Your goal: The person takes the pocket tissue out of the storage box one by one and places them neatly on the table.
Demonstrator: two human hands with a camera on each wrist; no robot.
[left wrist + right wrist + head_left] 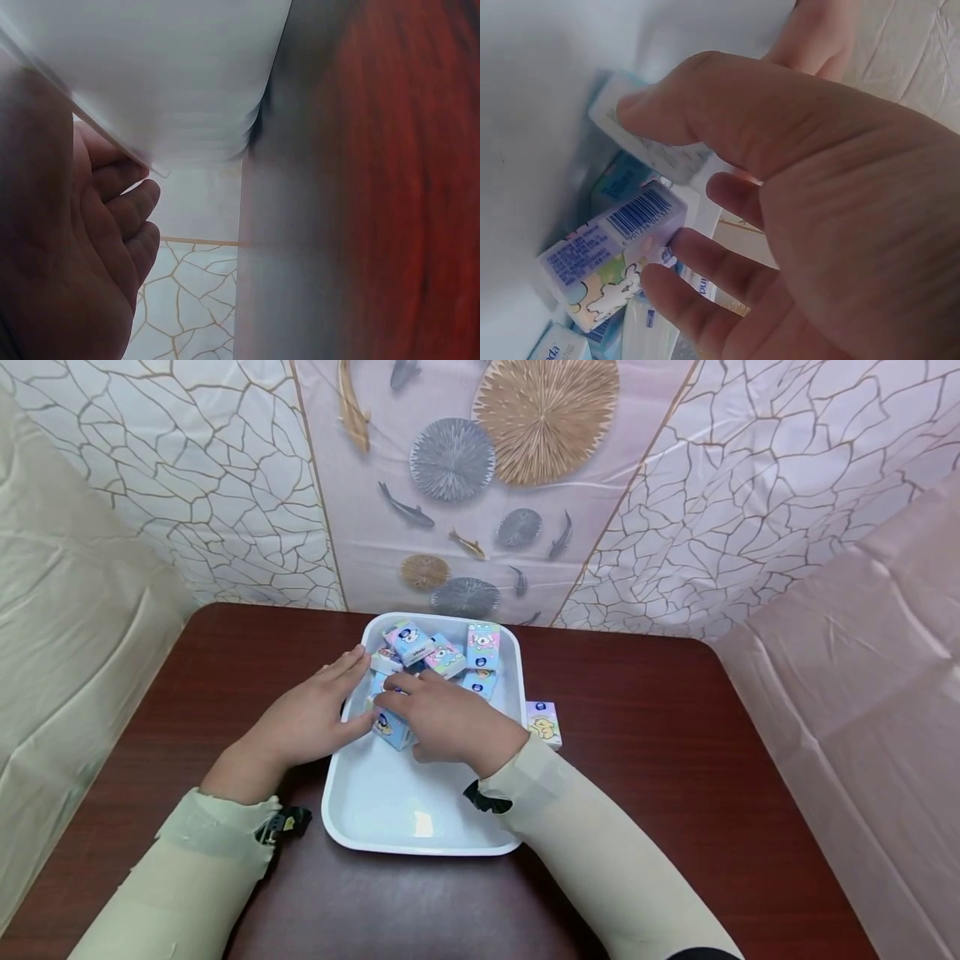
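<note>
The right grip [450, 718] pinched a blue tissue pack [392, 729] in the left part of the white tray [375, 802]; the left grip [307, 714], fingers extended, rested at the left rim. Further packs [483, 646] lay far; a lone pack [543, 725] lay right, on the brown surface [637, 760].

Below your left hand [307, 714] and right hand [453, 718], you have a dark reddish-brown bench [630, 785]. Beyond your hands you see a pale pinkish panel [360, 493] printed with gold and grey discs and fish, flanked by white sheeting [225, 468] veined in gold. Creased, pale drapes [855, 652] hang well out to either side of you.
</note>
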